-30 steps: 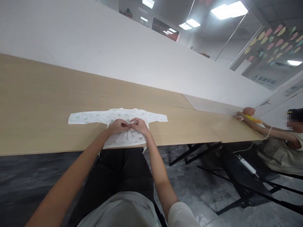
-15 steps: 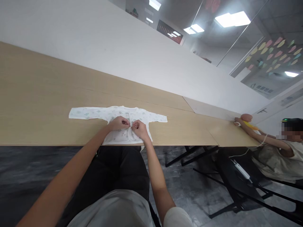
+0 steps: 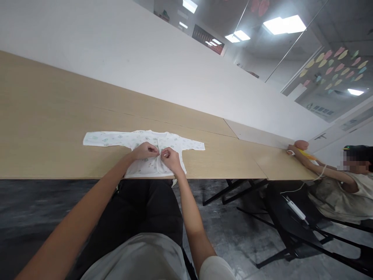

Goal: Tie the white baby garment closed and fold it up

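Note:
A small white baby shirt [image 3: 140,137] with a faint coloured print lies spread on the table, both sleeves stretched out sideways. Its lower hem reaches the table's front edge. My left hand [image 3: 145,151] is closed in a pinch at the front opening, about the middle of the shirt. Close beside it, my right hand [image 3: 170,158] also pinches the cloth at that opening. The fingertips of both hands nearly meet. Whatever fastener lies between them is too small to make out.
The long wooden table [image 3: 52,109] runs along a white wall [image 3: 122,62] with glass above it. At the far right a person [image 3: 344,186] reaches toward a doll [image 3: 302,145] in yellow. A black folding chair [image 3: 287,217] holds a white power strip [image 3: 297,208].
Both hands stay pinched at the shirt's front, with only a tiny shift of the fingers. The whole view has moved slightly.

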The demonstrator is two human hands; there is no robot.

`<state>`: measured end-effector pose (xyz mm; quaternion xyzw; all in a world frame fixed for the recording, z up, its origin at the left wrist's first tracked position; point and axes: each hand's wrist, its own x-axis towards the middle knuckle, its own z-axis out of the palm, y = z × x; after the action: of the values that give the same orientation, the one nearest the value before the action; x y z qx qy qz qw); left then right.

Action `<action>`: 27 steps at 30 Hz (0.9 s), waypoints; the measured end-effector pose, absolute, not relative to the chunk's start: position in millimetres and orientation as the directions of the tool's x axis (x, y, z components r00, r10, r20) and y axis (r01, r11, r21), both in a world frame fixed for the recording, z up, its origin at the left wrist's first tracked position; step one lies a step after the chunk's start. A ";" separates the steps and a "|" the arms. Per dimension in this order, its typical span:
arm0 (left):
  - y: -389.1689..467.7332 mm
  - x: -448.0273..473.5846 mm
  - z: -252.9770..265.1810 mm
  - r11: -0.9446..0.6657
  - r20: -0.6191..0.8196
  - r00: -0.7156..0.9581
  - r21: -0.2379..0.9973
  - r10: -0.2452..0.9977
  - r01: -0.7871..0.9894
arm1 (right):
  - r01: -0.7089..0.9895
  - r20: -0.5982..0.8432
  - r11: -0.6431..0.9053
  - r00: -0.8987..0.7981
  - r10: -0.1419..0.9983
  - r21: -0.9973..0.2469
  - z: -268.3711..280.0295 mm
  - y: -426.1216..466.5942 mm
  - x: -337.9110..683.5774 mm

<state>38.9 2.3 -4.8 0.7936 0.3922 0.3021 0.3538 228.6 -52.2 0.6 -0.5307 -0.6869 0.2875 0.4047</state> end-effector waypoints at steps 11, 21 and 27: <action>-1.0 38.4 -2.0 -0.455 0.220 0.508 0.795 0.833 0.401 | 0.446 0.194 0.201 -0.062 0.979 -0.872 1.4 -51.5 227.8; 0.4 37.9 1.7 -0.414 0.189 0.524 0.839 0.830 0.354 | 0.400 0.136 0.150 -0.063 0.989 -0.904 2.5 -53.4 227.0; 0.4 38.7 0.8 -0.444 0.194 0.561 0.823 0.805 0.353 | 0.431 0.201 0.214 -0.075 0.977 -0.877 -1.0 -51.8 227.0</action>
<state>38.7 0.4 0.8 0.7966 0.3634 0.2961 0.3818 227.0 -51.8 -1.0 -0.5356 -0.6570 0.3258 0.4189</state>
